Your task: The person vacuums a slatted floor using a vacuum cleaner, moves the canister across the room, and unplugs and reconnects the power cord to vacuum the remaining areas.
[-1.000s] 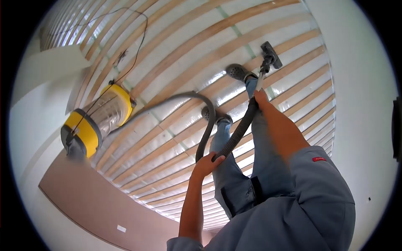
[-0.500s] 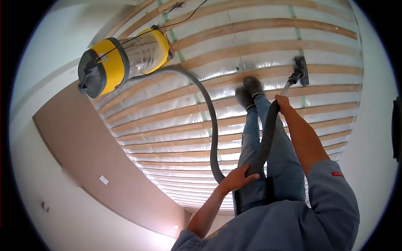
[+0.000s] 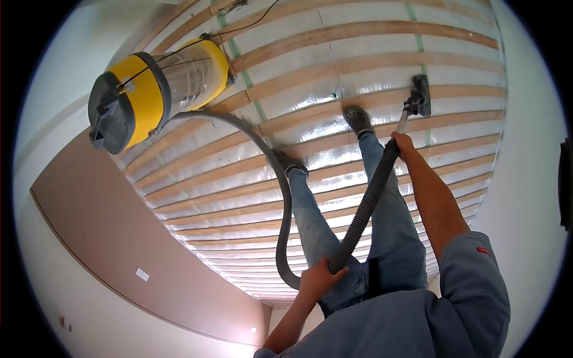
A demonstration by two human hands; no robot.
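Observation:
My right hand is wrapped round the upper end of the vacuum cleaner wand, where the ribbed hose joins it. Lower down, my left hand grips the grey vacuum hose in front of my thigh. At the wand's far end, the dark floor nozzle rests across the wooden battens near the right wall. From my left hand the hose loops up to a yellow and grey canister vacuum cleaner with a clear tank, at the upper left.
Parallel wooden battens run over shiny silver sheeting, with green tape strips across. My feet in dark clogs stand on this floor. A thin black cord passes over the vacuum. Walls border both sides; the left one has a brown panel.
My left foot has stepped out to the left, away from the right foot. My left hand and the hose loop have shifted left. The canister sits lower and further left in view.

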